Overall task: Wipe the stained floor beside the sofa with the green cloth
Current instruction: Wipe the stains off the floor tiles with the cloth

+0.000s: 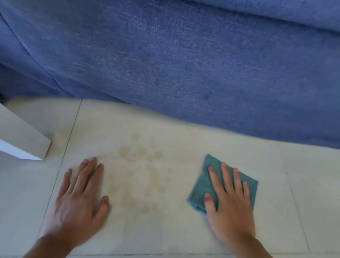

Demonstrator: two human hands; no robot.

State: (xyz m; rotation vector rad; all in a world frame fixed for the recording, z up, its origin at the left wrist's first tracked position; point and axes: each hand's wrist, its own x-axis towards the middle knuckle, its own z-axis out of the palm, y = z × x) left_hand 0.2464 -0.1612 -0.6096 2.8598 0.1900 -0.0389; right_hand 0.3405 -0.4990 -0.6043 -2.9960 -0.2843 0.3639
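A folded green cloth lies flat on the pale tiled floor, right of a patch of brownish stains. My right hand presses flat on top of the cloth, fingers spread, covering much of it. My left hand rests palm down on the bare tile just left of the stains, fingers apart, holding nothing. The blue fabric sofa fills the upper half of the view, its lower edge meeting the floor just beyond the stains.
A white furniture corner juts in from the left edge, close to my left hand. Dark grout lines cross the tiles around the stained area.
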